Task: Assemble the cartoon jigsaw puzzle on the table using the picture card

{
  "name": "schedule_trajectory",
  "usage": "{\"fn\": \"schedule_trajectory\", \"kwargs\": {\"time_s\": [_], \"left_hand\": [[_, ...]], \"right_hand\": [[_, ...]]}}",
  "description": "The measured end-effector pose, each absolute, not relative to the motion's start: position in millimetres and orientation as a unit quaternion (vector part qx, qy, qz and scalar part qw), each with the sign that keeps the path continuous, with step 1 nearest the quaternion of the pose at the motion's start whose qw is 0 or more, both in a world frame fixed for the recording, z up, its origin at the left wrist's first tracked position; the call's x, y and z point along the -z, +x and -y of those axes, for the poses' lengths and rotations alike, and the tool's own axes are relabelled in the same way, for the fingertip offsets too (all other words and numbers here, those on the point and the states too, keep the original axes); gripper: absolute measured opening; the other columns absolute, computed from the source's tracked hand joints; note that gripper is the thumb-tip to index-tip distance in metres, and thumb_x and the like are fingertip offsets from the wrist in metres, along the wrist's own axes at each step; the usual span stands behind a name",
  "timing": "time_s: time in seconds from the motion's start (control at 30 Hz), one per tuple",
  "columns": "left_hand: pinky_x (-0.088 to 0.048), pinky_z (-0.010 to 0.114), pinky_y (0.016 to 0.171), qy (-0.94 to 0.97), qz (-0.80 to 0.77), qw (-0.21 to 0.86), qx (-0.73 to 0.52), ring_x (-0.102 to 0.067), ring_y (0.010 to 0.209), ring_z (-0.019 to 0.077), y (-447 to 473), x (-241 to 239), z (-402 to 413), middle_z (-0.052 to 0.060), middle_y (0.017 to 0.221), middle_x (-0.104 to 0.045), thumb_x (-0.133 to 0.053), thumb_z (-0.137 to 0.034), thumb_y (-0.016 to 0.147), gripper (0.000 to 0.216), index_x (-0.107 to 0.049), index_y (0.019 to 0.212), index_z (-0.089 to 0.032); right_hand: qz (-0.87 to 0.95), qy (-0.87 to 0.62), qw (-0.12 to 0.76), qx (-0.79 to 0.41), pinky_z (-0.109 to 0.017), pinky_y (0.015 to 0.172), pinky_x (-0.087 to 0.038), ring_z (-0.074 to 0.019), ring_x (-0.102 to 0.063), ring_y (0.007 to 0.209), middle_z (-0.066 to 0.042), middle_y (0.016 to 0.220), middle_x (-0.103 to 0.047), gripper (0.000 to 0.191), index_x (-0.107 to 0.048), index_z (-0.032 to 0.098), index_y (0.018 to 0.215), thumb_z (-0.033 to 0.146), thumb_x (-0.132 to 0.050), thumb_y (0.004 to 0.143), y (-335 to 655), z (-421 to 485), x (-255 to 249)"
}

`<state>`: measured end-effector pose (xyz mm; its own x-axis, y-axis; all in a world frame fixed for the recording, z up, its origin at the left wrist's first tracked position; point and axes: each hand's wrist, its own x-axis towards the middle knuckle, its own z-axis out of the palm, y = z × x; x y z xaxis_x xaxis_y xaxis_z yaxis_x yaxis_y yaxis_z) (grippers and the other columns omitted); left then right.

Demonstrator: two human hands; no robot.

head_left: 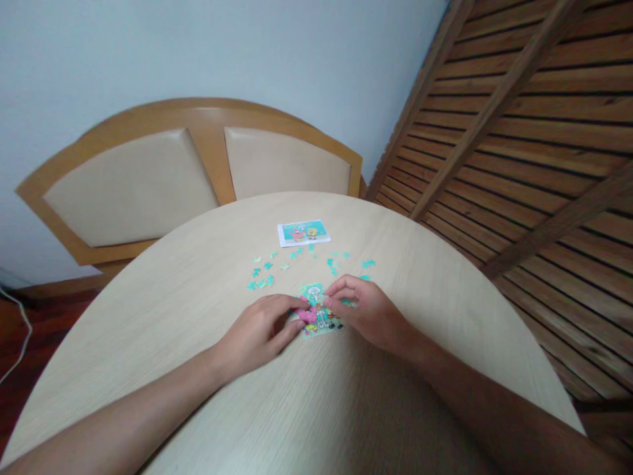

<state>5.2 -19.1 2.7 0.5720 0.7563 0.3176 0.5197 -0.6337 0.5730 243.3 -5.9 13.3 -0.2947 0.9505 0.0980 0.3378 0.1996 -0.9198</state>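
A partly joined jigsaw puzzle (322, 319) with cartoon figures lies flat on the table near its middle. At its left edge, my left hand (264, 324) touches the pink part, thumb and forefinger apart. From the other side my right hand (370, 309) reaches over the upper right of the puzzle. Its thumb and forefinger are pinched on what looks like a small pale jigsaw piece (325, 299), mostly hidden by the fingertips. The right hand also covers part of the puzzle's right side.
Several loose turquoise pieces (268, 266) lie beyond the left hand, with more pieces (332, 264) beyond the right. Behind them is a reference picture card (304, 232). A padded chair back (202, 112) stands past the round table (208, 409); wooden slats (519, 132) rise at right.
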Motion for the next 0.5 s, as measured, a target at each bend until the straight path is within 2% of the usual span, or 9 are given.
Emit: {"fn": "schedule_trajectory", "kwargs": {"time_s": [0.13,0.3,0.5], "left_hand": [[-0.056,0.030,0.076,0.802,-0.419,0.291,-0.310,-0.070,0.084,0.0186,13.4,-5.2,27.0,0.004,0.098,-0.076,-0.058,-0.032,0.098,0.018,-0.070,0.106,-0.021],[-0.053,0.028,0.076,0.780,-0.417,0.323,-0.337,-0.068,0.081,0.0179,12.7,-2.4,25.3,0.004,0.091,-0.075,-0.057,-0.031,0.098,0.019,-0.073,0.097,-0.020],[-0.052,0.027,0.067,0.760,-0.422,0.357,-0.340,-0.065,0.073,0.0162,13.8,1.2,24.5,0.004,0.085,-0.074,-0.057,-0.034,0.097,0.022,-0.071,0.094,-0.017]], "right_hand": [[0.660,-0.456,0.355,-0.480,-0.028,0.073,-0.053,-0.0186,-0.072,0.081,-0.004,0.083,-0.076,0.019,-0.065,0.019,0.085,0.037,-0.072,0.083,229.5,15.0,-11.5],[0.663,-0.449,0.347,-0.488,-0.028,0.071,-0.051,-0.0177,-0.070,0.076,-0.002,0.080,-0.075,0.020,-0.068,0.018,0.080,0.037,-0.073,0.082,224.4,17.1,-7.6],[0.728,-0.435,0.331,-0.414,-0.027,0.073,-0.048,-0.0165,-0.068,0.078,0.000,0.081,-0.076,0.009,-0.073,0.019,0.081,0.028,-0.072,0.084,228.9,16.7,-8.3]]}}
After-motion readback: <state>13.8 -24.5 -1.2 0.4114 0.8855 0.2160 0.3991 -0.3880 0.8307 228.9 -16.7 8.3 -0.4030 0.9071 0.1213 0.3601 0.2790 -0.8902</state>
